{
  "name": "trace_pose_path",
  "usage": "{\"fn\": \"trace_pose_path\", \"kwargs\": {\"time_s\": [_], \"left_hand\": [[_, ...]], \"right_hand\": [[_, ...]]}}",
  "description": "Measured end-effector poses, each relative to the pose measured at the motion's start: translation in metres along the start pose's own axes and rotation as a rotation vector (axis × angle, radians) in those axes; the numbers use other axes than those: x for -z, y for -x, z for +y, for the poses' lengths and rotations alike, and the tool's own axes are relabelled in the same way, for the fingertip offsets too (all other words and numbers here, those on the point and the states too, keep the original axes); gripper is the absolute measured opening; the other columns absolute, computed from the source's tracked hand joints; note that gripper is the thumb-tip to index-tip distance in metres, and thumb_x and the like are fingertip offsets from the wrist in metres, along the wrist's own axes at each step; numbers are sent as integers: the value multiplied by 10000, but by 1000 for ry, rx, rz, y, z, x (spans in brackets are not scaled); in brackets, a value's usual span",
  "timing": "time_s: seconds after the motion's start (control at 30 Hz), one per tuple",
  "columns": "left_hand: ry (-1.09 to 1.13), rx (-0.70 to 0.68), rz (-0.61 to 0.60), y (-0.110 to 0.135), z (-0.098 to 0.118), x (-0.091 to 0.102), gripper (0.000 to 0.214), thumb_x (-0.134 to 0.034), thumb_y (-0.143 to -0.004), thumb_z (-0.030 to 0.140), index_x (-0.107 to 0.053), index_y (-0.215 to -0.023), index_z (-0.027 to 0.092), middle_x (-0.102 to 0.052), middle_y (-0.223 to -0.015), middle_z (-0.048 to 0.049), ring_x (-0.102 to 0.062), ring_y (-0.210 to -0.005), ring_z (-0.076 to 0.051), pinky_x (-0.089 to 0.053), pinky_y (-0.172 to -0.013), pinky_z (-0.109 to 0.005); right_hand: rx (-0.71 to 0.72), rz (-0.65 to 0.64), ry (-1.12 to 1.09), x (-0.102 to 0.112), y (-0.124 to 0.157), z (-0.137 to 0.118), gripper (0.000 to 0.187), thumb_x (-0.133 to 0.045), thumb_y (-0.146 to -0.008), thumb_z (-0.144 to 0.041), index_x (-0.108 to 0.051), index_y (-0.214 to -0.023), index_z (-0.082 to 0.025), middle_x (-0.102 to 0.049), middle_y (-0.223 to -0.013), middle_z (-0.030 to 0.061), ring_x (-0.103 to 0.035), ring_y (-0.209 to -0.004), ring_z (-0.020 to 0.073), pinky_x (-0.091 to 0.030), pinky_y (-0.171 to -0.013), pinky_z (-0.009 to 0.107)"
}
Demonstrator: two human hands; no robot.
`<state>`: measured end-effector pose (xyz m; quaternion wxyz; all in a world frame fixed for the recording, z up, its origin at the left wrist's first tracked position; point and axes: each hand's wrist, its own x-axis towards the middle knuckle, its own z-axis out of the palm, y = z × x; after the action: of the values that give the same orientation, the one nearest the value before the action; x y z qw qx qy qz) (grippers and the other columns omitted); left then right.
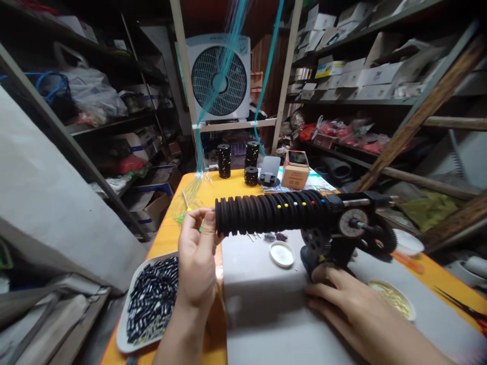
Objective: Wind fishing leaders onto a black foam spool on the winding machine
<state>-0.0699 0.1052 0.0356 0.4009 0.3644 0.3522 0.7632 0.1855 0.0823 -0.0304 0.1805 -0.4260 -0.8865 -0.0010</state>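
Note:
A long black ribbed roller [258,215] lies level across the middle, with a row of small coloured beads or pin heads on its right part. My left hand [200,248] pinches its left end between thumb and fingers. On the right the roller joins a black geared device [342,223] with a round pale dial [353,223]. Low on this device is a black stand [310,261]. My right hand [346,299] is closed around the stand's lower part, its fingertips partly hidden. Beneath the roller, a small white round dish [282,254] sits on the grey mat [254,309].
A white tray [125,314] of short dark tubes stands at left. Scissors [462,306] and a dish of yellowish pieces [407,306] lie right. Black ribbed rolls [224,162], a cardboard box [296,175] and hanging turquoise strands [266,71] are behind. Shelves flank the table.

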Motion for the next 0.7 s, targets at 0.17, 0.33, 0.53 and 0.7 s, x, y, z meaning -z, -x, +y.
{"fn": "trace_pose_path", "kwargs": {"time_s": [0.17,0.33,0.53,0.7], "left_hand": [[27,1,-6,0,1,-1,201,-677,-888,377,-589,-899,196,-636,-879,12,-634,-809,-104,-542,-788,-224],[48,5,-1,0,0,-1,202,-686,-882,374,-595,-900,195,-638,-850,14,-634,-817,-99,-540,-786,-209],[64,20,-4,0,-2,1,208,-696,-880,376,-597,-908,195,-658,-874,20,-634,-832,-72,-519,-792,-156],[78,51,-1,1,-2,1,201,-685,-892,369,-584,-917,197,-662,-896,23,-632,-856,-67,-519,-822,-161]], "right_hand": [[18,96,-120,-8,5,-2,227,-433,-964,-128,-628,-964,-243,-629,-967,50,-666,-840,164,-560,-686,259],[219,238,-261,39,-22,-25,221,-463,-947,-76,-543,-1102,-211,-623,-996,48,-641,-895,117,-522,-758,175],[269,608,7,99,-93,-47,124,-560,-956,-126,-611,-999,-231,-716,-963,-18,-683,-843,109,-510,-816,190],[303,633,106,99,-123,-48,58,-623,-921,-150,-617,-949,-200,-728,-865,-33,-683,-669,101,-504,-639,188]]}}
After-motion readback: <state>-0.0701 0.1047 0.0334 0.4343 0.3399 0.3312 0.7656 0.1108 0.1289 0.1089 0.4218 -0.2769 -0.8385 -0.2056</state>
